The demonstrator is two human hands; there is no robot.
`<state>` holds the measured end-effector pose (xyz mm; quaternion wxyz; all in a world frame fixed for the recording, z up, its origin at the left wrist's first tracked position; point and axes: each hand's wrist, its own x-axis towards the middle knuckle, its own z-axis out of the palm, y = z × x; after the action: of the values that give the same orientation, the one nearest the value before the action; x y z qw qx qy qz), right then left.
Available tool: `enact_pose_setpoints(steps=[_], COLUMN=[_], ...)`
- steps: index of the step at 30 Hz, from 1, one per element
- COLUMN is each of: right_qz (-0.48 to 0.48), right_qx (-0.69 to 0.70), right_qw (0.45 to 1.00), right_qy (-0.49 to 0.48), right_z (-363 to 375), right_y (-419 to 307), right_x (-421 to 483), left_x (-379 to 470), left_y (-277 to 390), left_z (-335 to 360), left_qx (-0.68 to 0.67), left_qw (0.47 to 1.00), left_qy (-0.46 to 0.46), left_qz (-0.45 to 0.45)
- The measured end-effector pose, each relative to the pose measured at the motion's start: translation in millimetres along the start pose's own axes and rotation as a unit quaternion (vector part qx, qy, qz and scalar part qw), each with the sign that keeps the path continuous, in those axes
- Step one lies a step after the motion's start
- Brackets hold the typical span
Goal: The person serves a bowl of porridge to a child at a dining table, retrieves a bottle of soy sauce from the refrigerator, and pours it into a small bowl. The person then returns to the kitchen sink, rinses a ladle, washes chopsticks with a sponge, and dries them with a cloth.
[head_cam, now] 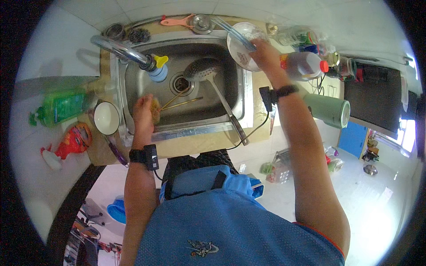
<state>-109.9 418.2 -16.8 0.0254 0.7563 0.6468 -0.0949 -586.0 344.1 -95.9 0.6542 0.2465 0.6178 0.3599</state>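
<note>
My left hand [143, 111] is at the left side of the stainless steel sink [213, 111], closed around a yellowish sponge [155, 111]. Two thin brown chopsticks [183, 103] fan out from beside the sponge across the basin; whether the fingers grip them too, I cannot tell. A perforated skimmer ladle [221, 91] lies with its bowl near the drain [180, 83] and its handle over the front rim. Beyond the right rim, my right hand [266, 55] holds a bundle of blue-grey chopsticks [238, 35] above a white patterned plate [245, 59].
The chrome faucet [121, 50] with a blue nozzle reaches over the basin. On the left are a white-lined pan [106, 118], a green pump bottle [60, 106] and a red spray bottle [73, 139]. A red-capped jug [303, 66] and a green flask [329, 109] stand right.
</note>
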Motion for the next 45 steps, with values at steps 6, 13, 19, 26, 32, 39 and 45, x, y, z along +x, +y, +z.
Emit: enact_pose_setpoints(steps=[6,13,19,26,32,39,45], right_qz=[0.033,0.032,0.033,-0.005,-0.041,-0.045,0.019], right_qx=[0.024,0.035,0.051,0.143,0.196,0.267,0.277], right_qw=[0.999,0.999,0.994,0.971,0.966,0.953,0.956], right_qy=[-0.009,0.009,0.086,0.192,0.163,0.134,0.097], right_z=[-6.0,-7.7,-17.4,-36.6,-39.1,-27.4,-12.4], right_y=[1.0,2.2,0.8,-42.9,-86.1,-112.0,-113.8], right_x=[-3.3,-7.5,-17.3,-82.7,-164.5,-226.2,-253.5], left_x=[9.4,9.4,-3.2,14.4,23.5,25.9,45.7], left_y=[-6.7,-8.5,0.2,0.0,15.4,25.5,96.6], left_z=[-2.9,-3.3,6.4,11.1,32.4,42.1,58.2], left_qx=[-0.081,-0.089,-0.135,-0.168,0.068,-0.04,-0.31], left_qw=[0.996,0.995,0.991,0.984,0.988,0.996,0.926], left_qy=[-0.02,-0.031,-0.019,0.015,0.127,0.082,-0.196], left_qz=[0.013,0.013,0.008,-0.049,0.049,-0.025,0.085])
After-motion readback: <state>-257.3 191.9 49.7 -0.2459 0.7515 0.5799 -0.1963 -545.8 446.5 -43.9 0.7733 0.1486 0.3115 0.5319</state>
